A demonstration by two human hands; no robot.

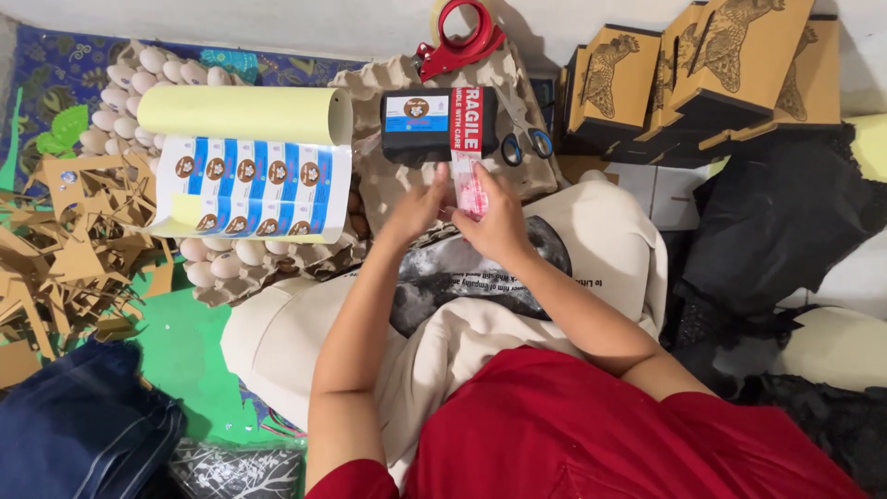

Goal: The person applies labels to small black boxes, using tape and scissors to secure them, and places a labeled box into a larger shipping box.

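Head view: black box sat on egg-tray stack, just beyond both hands. Red-white tape strip ran over box top and down toward person, long axis pointing at lap. Right hand pinched strip's free end, fingers closed on it, forearm angled in from right. Left hand beside it, fingers loosely curled, touching strip's edge; grip unclear. Both about equally near box. Tape dispenser behind box; scissors right of it; label sheet left.
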